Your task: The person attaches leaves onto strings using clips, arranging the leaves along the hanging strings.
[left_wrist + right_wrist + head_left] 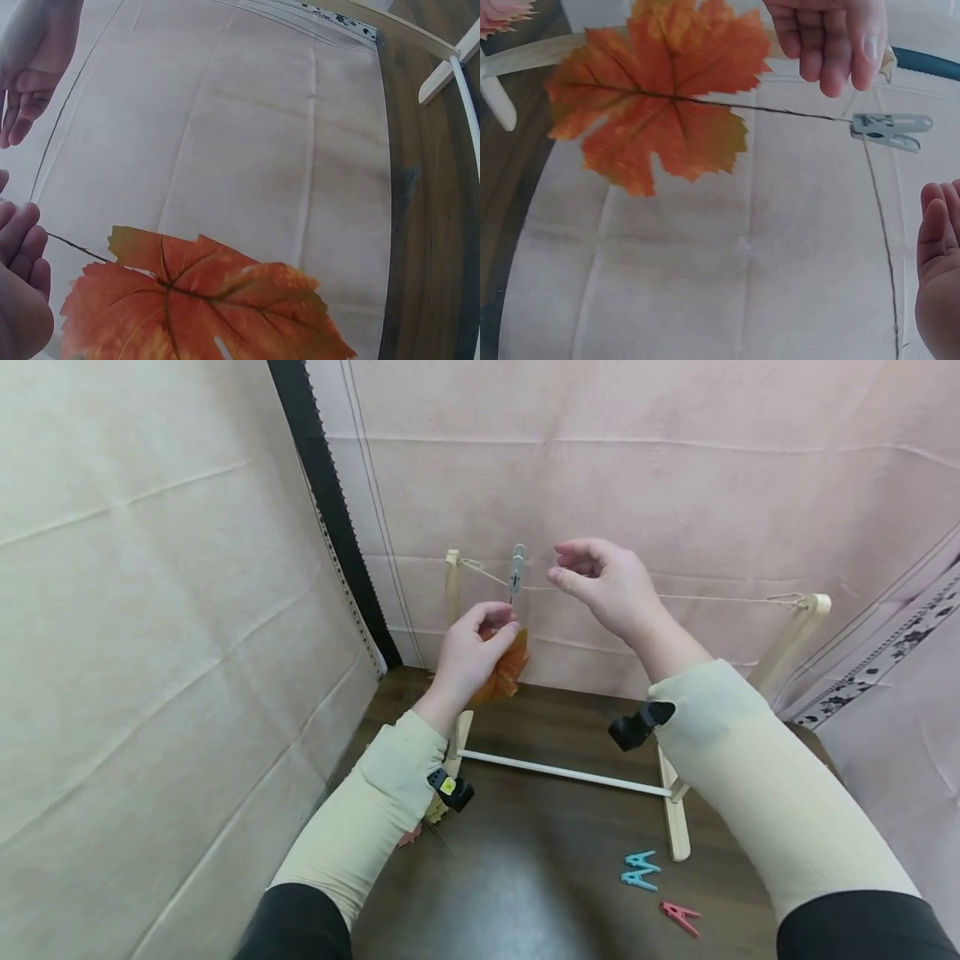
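A grey-blue clothespin (pixel 517 568) is clipped on a thin string (pixel 712 599) and grips the stem of an orange artificial leaf (pixel 667 90). The leaf hangs below the string, partly covered by my left hand (pixel 476 647) in the head view. Loosely bent fingers of that hand are right beside the stem, which runs past the fingertips in the right wrist view. To the right of the clothespin my right hand (pixel 603 581) is raised, apart from it, with relaxed fingers and nothing held.
The string spans two wooden posts (pixel 787 647) of a rack with a white crossbar (pixel 562 770) low down. Two blue clothespins (pixel 640 881) and a red clothespin (pixel 681 917) lie on the dark table (pixel 525 877). Pink (pixel 410 836) and yellowish pieces show beneath my left forearm.
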`<state>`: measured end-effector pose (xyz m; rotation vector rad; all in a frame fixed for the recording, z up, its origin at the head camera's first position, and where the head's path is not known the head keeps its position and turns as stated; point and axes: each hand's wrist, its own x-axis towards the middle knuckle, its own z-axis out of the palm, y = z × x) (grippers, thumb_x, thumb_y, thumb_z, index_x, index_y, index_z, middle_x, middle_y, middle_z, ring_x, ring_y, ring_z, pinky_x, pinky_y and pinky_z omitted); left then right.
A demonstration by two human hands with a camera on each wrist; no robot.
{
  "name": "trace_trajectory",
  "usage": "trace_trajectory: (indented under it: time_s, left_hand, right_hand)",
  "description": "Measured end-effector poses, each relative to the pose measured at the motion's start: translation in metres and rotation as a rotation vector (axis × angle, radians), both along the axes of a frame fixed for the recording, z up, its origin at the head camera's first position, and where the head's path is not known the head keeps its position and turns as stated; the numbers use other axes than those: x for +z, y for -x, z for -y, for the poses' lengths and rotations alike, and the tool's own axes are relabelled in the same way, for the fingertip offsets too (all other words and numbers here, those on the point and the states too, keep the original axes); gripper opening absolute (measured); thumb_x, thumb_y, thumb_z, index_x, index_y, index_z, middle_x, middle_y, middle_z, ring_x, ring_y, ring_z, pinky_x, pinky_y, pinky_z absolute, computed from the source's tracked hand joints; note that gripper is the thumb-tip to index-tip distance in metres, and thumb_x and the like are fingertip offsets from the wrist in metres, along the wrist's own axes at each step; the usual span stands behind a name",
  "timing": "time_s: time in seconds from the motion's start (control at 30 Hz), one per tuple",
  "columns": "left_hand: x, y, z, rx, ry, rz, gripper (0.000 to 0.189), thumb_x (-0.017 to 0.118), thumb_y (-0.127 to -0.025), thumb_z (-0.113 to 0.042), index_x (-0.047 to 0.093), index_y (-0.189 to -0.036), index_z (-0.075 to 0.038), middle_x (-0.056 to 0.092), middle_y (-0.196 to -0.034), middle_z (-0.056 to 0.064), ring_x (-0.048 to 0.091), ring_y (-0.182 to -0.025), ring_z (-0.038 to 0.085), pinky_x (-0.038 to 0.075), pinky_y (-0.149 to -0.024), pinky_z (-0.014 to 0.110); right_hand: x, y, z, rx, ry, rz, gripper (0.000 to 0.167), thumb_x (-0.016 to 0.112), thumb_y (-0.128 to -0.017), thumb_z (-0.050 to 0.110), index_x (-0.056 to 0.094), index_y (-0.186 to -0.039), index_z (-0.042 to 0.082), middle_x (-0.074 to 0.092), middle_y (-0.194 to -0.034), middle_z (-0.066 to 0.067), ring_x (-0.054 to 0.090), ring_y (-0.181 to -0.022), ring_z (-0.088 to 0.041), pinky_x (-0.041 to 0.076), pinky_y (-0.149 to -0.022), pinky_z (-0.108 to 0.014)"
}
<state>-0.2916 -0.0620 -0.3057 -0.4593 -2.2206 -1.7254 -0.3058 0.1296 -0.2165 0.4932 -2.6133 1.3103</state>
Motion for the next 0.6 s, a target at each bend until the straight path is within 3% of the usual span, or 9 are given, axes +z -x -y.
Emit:
trace_trajectory:
  time_s: [0.27, 0.6]
  left_hand:
    - [-0.009, -0.007, 0.01, -0.007, 0.049, 0.0, 0.028, 0.065, -0.089, -0.02, 0.064, -0.113, -0.006, 0.065, -0.104, 0.003, 0.058, -0.096, 0.014, 0.046, -0.087, 0.028]
    - [-0.026, -0.019, 0.027, -0.041, 0.133, 0.072, 0.037, 0.066, -0.089, -0.028, 0.063, -0.122, -0.012, 0.066, -0.111, -0.003, 0.058, -0.103, 0.012, 0.046, -0.089, 0.032]
  right_hand:
    - [-0.024, -0.014, 0.0, 0.077, -0.016, -0.018, 0.048, 0.065, -0.088, 0.036, 0.056, -0.128, 0.011, 0.062, -0.114, -0.004, 0.056, -0.101, -0.016, 0.046, -0.085, -0.034]
    - [-0.059, -0.025, -0.004, 0.122, -0.002, 0.012, 0.041, 0.067, -0.088, 0.027, 0.059, -0.123, 0.007, 0.063, -0.114, -0.01, 0.058, -0.098, -0.019, 0.047, -0.085, -0.037]
